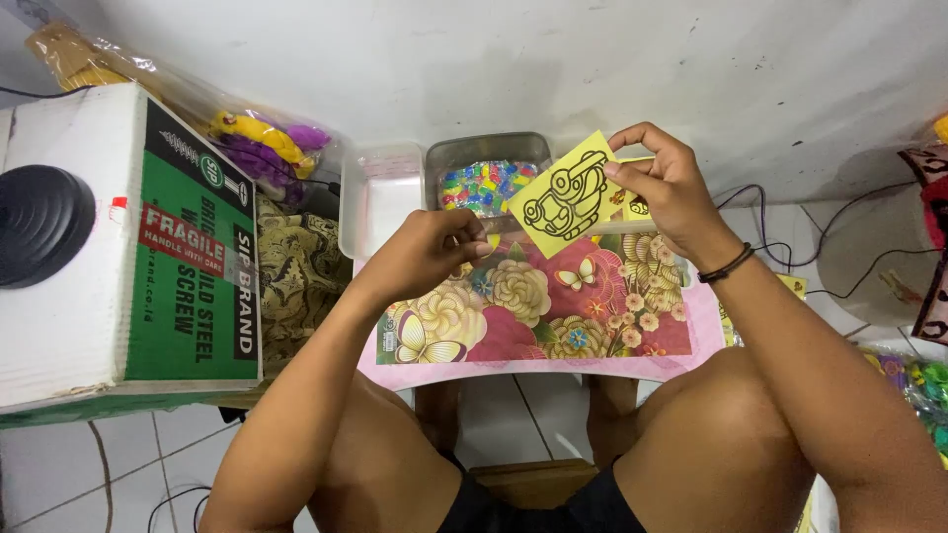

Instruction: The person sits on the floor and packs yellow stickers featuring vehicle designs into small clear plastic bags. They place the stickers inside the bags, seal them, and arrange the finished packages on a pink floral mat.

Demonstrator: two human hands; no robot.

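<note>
I see a yellow card [566, 195] held up over the tray [449, 156] of beads.
R hand [670, 188] pinches the flat card w/ black outline drawing; L hand [434, 252] fingertips pressed together near its lower corner, above glossy floral mat [553, 316].

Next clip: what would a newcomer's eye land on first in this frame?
Most likely the yellow card with a black outline drawing, held up by the right hand above a small table covered in a bright floral cloth. Beside it, the left hand pinches something too small to tell, in front of a grey tray of many-coloured pieces. At far left sits a big white and green cardboard box.
</note>
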